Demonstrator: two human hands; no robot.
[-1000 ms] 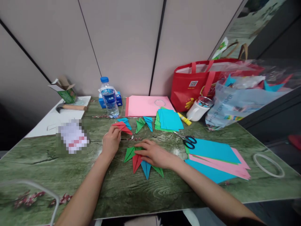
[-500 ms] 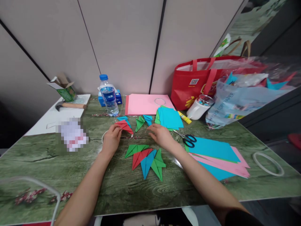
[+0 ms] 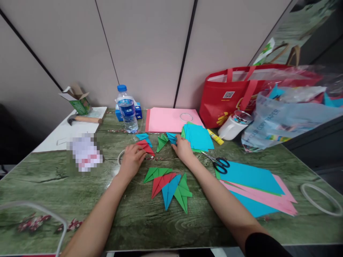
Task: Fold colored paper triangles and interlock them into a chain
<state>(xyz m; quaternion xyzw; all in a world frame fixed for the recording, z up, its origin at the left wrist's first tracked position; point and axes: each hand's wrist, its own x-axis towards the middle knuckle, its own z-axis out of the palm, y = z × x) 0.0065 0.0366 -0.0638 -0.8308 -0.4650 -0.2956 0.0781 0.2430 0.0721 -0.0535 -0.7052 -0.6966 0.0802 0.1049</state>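
Note:
My left hand is closed, its bent fingertips on the near-left edge of a red folded paper piece. My right hand pinches the right end of a blue folded paper piece between thumb and fingers. Between the hands lies a green folded piece, and another blue folded piece sits just behind the red one. Closer to me, a fan of joined folded pieces in green, red and blue rests flat on the table, touched by neither hand.
Black-handled scissors lie right of my right hand, beside blue sheets and a blue square stack. Behind are a water bottle, pink paper, a glue stick, a white mug and a red bag. A hammer lies left.
My right hand has moved forward and left onto the blue folded piece. My left hand has shifted slightly over the red piece. The view has turned a little left.

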